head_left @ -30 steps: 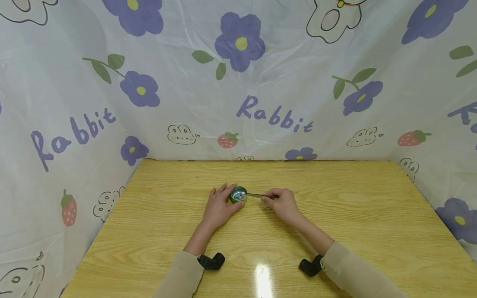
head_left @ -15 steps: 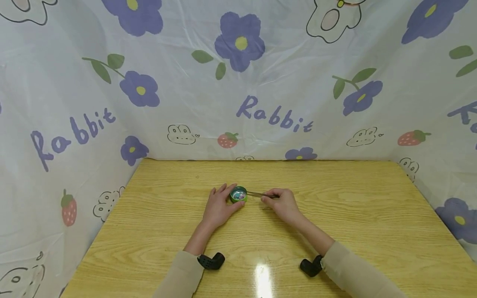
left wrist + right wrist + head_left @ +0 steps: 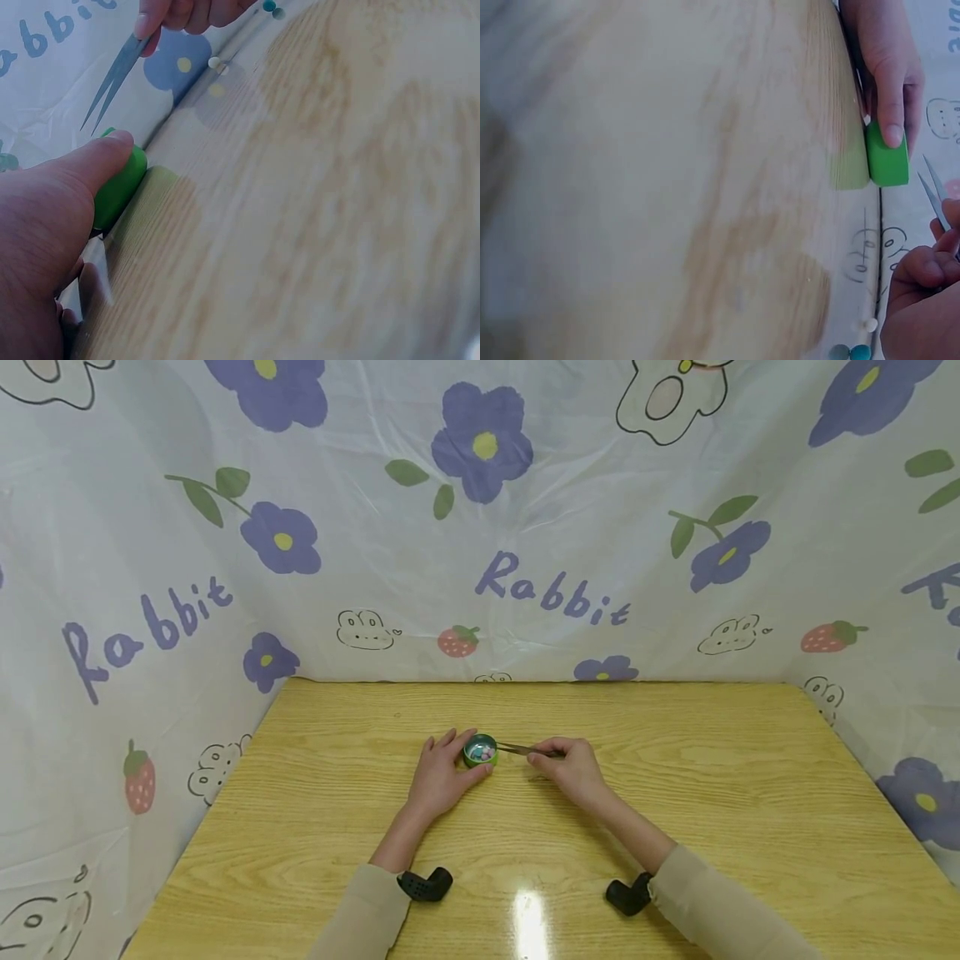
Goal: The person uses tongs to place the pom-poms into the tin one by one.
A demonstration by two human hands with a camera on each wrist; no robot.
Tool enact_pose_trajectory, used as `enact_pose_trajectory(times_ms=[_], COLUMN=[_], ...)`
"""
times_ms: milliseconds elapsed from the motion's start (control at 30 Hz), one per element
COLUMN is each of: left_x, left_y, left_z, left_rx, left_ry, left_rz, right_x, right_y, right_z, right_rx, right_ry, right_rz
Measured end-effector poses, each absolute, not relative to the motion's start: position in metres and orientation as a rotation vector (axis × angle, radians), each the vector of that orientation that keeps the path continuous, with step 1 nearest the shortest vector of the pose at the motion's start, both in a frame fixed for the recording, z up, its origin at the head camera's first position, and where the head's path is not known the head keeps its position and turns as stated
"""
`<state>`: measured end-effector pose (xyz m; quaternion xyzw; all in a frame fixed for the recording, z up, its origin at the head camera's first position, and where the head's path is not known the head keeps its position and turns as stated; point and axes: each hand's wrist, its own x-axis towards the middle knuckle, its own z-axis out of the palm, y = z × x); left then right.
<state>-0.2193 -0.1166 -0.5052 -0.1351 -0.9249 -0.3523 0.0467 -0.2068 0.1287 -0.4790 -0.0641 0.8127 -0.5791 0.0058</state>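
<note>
In the head view a small round green container [image 3: 480, 752] holds several pastel beads [image 3: 483, 753]. My left hand [image 3: 437, 781] grips it from the left, thumb on the near side and fingers beyond. The left wrist view shows my thumb [image 3: 112, 146] pressed against the green wall. My right hand [image 3: 572, 770] pinches metal tweezers [image 3: 521, 749]. The tweezers point left, tips spread apart near the container's right rim, and the wrist views show nothing between them. In the right wrist view a white bead [image 3: 871, 325] and a teal bead [image 3: 861, 352] lie on the table near my right hand.
The glossy wooden table [image 3: 712, 777] reflects the overhead light near its front. A printed cloth [image 3: 555, 527] hangs behind the table and along both sides. Black wrist devices [image 3: 427, 885] sit at both sleeves.
The tweezers' tips have spread apart and shifted slightly toward the container's right rim. My right hand has moved a little to the right. My left hand keeps its hold on the container.
</note>
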Motion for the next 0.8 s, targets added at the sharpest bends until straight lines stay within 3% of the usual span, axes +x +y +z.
enact_pose_trajectory(times_ms=[800], left_x=[-0.22], left_y=[-0.117], left_z=[-0.506], left_rx=[-0.427], left_ry=[-2.819], left_rz=[-1.077], right_x=[-0.205], right_y=[0.169], right_z=[-0.469], right_rx=[-0.189], right_ry=[2.576], right_rz=[-1.731])
